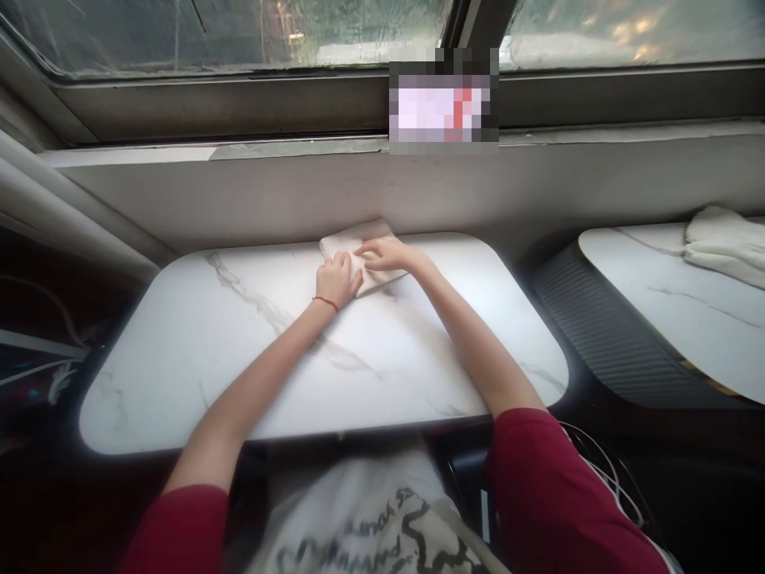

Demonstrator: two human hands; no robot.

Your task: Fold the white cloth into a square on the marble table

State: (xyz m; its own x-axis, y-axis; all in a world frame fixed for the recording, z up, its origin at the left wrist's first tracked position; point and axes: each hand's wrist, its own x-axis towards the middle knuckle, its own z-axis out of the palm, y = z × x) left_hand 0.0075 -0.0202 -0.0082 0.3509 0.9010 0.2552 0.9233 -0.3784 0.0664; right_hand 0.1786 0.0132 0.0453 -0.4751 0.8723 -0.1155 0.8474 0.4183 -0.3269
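Note:
A folded off-white cloth [382,231] lies at the far edge of a white marble-patterned table [179,351], close against the wall. My left hand [336,279], with a red string on its wrist, has its fingers bent over the near left part of the cloth and appears to grip it. From the right, my right hand [386,253] reaches over the same cloth, its fingers apart and the fingertips at the cloth's surface. Part of the cloth is hidden under both hands.
A second marble-patterned table [669,279] stands at the right, with another off-white cloth [723,243] on it. Behind the tables are a wall and window sill [287,150], with a blurred-out object [439,108] on the sill. White cables [610,470] hang at the lower right.

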